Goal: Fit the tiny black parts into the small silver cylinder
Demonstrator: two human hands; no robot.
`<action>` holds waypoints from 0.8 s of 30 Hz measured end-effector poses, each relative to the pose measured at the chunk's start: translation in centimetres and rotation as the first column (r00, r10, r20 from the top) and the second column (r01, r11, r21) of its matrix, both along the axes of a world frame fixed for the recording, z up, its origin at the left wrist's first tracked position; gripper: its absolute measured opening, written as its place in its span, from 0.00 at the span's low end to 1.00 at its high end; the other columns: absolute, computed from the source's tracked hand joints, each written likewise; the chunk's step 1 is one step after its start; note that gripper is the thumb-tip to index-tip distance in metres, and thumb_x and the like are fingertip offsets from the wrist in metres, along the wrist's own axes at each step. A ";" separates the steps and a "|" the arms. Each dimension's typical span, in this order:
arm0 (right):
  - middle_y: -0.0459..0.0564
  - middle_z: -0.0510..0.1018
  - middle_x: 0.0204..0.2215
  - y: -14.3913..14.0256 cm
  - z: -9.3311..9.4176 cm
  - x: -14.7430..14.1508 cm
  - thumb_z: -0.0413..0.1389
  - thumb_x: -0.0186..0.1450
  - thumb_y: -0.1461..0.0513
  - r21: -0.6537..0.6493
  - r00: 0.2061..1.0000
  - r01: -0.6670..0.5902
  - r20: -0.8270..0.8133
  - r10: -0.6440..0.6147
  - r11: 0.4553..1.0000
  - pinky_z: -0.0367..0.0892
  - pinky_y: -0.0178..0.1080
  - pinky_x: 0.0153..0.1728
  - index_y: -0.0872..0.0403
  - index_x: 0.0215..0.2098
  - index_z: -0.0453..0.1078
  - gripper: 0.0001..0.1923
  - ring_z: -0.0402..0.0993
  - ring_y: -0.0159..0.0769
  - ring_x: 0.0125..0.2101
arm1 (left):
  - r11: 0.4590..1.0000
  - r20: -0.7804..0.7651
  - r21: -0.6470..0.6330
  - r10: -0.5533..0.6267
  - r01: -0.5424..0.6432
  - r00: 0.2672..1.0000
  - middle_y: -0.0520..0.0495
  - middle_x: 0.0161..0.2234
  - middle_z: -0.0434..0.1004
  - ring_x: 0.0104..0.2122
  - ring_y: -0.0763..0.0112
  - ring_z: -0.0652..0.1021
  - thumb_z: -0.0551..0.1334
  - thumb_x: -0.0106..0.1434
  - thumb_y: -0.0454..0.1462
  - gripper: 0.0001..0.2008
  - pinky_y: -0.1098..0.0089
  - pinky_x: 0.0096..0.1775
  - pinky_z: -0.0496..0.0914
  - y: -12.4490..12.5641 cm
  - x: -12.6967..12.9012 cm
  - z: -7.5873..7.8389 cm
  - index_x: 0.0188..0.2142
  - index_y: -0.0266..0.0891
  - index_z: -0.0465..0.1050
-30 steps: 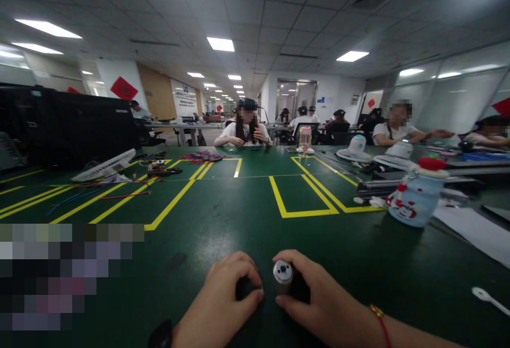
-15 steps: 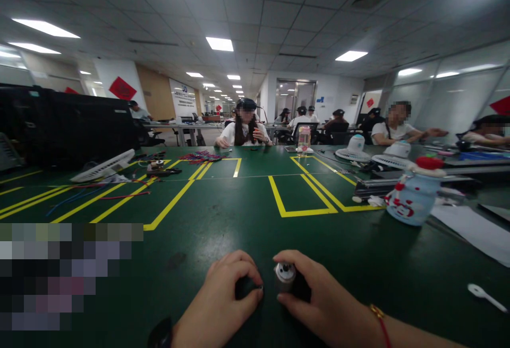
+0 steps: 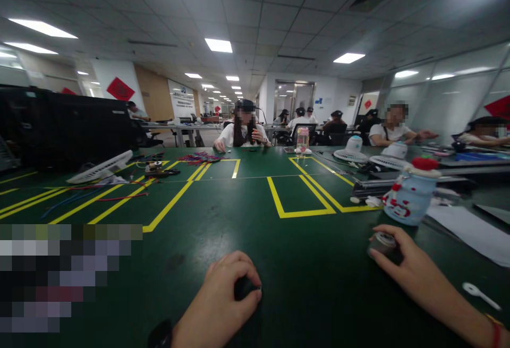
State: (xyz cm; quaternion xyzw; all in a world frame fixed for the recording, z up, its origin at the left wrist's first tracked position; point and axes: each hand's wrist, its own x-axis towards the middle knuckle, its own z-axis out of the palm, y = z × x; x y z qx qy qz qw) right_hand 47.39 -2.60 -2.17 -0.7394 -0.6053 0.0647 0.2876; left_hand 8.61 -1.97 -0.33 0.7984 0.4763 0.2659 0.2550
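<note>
My right hand (image 3: 418, 268) is out to the right, thumb and fingers closed around a small silver cylinder that looks like a small motor (image 3: 383, 242). The motor stands nearly upright, and its far side is hidden by the fingers. At the near middle, my left hand (image 3: 229, 295) rests on the green table (image 3: 314, 273), thumb and forefinger pinched together. A tiny glint shows at those fingertips, too small to name. Beyond my right hand stands a light-blue bottle (image 3: 410, 196) with a red top; a white spoon-shaped piece (image 3: 480, 295) lies to its near right.
Yellow tape lines (image 3: 306, 214) mark the table. Tangled coloured wires (image 3: 201, 158) lie at the far left, near a black case (image 3: 67, 127). White fans (image 3: 353, 149) and metal rails (image 3: 370, 187) sit at the right, with paper (image 3: 466, 228). Across sits a person (image 3: 245, 127).
My right hand has carried the motor from beside my left hand well to the right and a little farther out, near the blue bottle. My left hand keeps its place and pinch.
</note>
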 end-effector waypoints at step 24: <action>0.46 0.70 0.47 -1.7 1.8 -14.4 0.51 0.63 0.60 -0.076 0.700 -0.698 0.135 0.701 0.712 0.61 0.37 0.50 0.46 0.49 0.67 0.16 0.65 0.32 0.47 | 1.000 0.035 -0.019 -0.010 0.011 0.999 0.50 0.37 0.75 0.40 0.65 0.74 0.63 0.55 0.36 0.03 0.66 0.44 0.64 0.5 0.0 -0.1 0.29 0.43 0.76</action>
